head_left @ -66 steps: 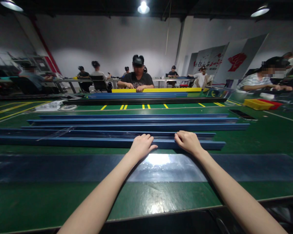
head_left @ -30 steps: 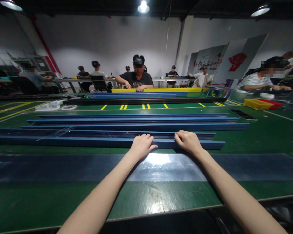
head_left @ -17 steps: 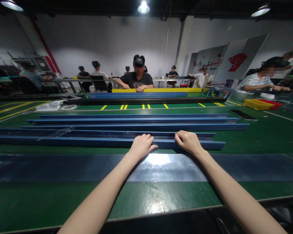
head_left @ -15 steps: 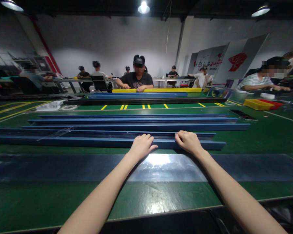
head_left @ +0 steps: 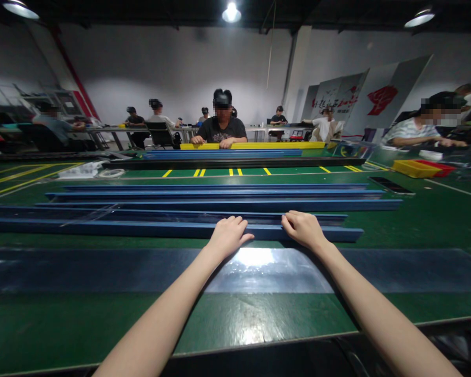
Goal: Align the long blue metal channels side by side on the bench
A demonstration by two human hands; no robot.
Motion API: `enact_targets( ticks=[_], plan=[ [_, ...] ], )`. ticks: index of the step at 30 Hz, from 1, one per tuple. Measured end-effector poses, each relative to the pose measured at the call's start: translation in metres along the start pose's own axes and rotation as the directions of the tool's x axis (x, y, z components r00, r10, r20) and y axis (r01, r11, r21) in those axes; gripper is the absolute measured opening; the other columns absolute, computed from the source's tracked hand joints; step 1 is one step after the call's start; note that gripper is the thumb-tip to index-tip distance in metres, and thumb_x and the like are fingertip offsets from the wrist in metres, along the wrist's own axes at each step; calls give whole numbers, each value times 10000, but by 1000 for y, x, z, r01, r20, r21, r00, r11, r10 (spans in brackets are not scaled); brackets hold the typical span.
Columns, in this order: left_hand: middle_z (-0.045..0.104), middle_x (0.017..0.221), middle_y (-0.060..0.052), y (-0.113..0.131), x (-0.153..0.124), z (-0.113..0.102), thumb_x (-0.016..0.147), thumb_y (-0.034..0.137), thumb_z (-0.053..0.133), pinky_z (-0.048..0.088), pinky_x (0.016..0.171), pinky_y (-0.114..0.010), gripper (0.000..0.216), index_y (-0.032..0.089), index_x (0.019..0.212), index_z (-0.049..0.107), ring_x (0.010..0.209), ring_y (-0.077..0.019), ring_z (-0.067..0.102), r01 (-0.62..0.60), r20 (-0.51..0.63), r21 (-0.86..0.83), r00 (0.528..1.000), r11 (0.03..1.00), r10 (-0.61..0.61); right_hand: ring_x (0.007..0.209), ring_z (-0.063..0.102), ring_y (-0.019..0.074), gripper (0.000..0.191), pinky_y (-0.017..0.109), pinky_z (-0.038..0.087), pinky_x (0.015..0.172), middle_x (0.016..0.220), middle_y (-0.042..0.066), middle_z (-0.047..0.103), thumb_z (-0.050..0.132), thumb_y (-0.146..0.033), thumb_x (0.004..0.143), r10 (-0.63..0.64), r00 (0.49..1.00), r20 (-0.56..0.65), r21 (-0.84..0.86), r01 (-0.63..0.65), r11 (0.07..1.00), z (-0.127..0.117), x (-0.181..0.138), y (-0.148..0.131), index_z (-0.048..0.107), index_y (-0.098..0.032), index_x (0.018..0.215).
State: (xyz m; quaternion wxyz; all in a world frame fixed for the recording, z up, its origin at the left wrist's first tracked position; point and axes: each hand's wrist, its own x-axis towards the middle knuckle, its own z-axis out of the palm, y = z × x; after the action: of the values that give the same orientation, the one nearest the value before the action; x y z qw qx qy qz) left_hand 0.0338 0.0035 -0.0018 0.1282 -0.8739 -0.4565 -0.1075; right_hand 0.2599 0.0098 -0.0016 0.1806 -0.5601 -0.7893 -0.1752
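left grip [head_left: 228, 234]: bare human hand, slim, rounded knuckles | right grip [head_left: 304, 229]: bare human hand, similarly slim | left forearm [head_left: 172, 303], right forearm [head_left: 377, 293]: uncovered, slender, both taper toward narrow wrists

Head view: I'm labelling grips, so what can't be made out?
All in the head view:
How left hand and right hand grip: undersides hidden by the hands themselves.
Nearest blue channel: left end cut off by picture edge.
Glossy strip: left end, likewise.
Lettering at back right: too blurred.

On the table [head_left: 239, 317], the nearest channel [head_left: 160, 229] lies behind the strip [head_left: 259, 273]
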Motion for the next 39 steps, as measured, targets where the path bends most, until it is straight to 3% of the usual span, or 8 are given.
enact_targets(
  ticks=[39],
  plan=[
    [601, 876, -40, -1, 1, 1, 831, 476, 441, 409, 681, -288, 324, 172, 860, 550, 846, -196, 548, -6, -13, 12, 1000, 1000, 6, 574, 517, 118, 393, 251, 232, 528, 653, 43, 614, 310, -293, 855, 1, 1000, 1, -2, -1, 1000, -1, 0, -1, 597, -165, 619]
  ],
)
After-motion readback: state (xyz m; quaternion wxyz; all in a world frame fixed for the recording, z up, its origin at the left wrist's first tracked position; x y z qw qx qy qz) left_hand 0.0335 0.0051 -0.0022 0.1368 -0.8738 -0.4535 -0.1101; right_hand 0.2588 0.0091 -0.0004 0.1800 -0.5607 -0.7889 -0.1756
